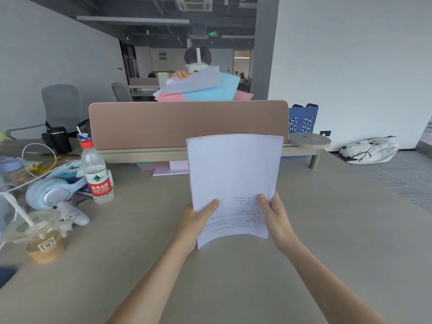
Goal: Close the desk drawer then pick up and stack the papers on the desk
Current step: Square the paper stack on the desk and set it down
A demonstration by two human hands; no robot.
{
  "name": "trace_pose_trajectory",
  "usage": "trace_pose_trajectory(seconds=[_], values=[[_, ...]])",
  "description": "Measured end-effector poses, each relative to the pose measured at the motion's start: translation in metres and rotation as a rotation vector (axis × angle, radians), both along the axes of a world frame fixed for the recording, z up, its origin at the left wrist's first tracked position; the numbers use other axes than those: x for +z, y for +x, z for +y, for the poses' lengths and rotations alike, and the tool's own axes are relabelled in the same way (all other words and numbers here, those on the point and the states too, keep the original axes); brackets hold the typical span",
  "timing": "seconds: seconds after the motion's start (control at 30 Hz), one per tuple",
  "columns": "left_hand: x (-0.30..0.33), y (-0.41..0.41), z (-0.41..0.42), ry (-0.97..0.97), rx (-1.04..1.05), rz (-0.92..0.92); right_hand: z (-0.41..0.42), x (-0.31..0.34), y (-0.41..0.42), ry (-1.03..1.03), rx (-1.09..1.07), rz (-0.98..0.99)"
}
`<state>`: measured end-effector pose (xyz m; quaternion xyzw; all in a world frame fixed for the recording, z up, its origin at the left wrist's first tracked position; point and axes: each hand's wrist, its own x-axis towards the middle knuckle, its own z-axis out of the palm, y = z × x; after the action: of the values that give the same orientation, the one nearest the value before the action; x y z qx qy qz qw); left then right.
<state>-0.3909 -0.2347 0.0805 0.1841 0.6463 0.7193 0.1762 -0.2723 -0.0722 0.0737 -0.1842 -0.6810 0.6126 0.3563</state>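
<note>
One paper stack (233, 183) upright above desk (327, 230) middle; my left hand (198, 218), right hand (275, 216) pinching its lower corners, thumbs on top.

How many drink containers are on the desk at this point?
4: a water bottle left of the held papers, an iced coffee cup near the left edge, a black tumbler and a small carton behind. Clutter may hide others.

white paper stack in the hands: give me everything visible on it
The white paper stack is several thin sheets, edges roughly aligned, held upright above the desk and bowed, its top curling away from the camera. A few lines of small dark print cross its lower half; the rest is blank. The left hand grips its lower left edge and the right hand its lower right, thumbs on the front.
</note>
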Motion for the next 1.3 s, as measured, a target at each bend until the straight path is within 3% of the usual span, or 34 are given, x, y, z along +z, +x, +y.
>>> trace_pose_trajectory(seconds=[0.17,0.3,0.47,0.7,0.9,1.07,1.3], values=[[-0.001,0.001,0.001,0.044,0.061,-0.05,0.0,-0.014,-0.003,0.031,-0.059,-0.033],[-0.017,0.003,0.003,-0.05,0.073,-0.054,-0.004,-0.042,-0.002,0.009,-0.068,-0.147],[-0.009,0.003,0.004,-0.127,-0.01,-0.008,0.006,-0.046,0.001,-0.052,-0.067,-0.23],[0.01,0.004,0.032,-0.174,-0.233,-0.083,0.059,-0.035,0.025,-0.138,-0.055,-0.272],[0.002,0.034,0.094,-0.148,-0.101,-0.17,0.11,-0.033,0.063,-0.163,-0.148,-0.374],[-0.017,0.056,0.154,-0.228,0.04,-0.009,0.16,-0.037,0.091,-0.146,-0.296,-0.467],[-0.029,0.068,0.229,-0.36,-0.246,0.06,0.24,-0.037,0.129,-0.06,-0.522,-0.649]])
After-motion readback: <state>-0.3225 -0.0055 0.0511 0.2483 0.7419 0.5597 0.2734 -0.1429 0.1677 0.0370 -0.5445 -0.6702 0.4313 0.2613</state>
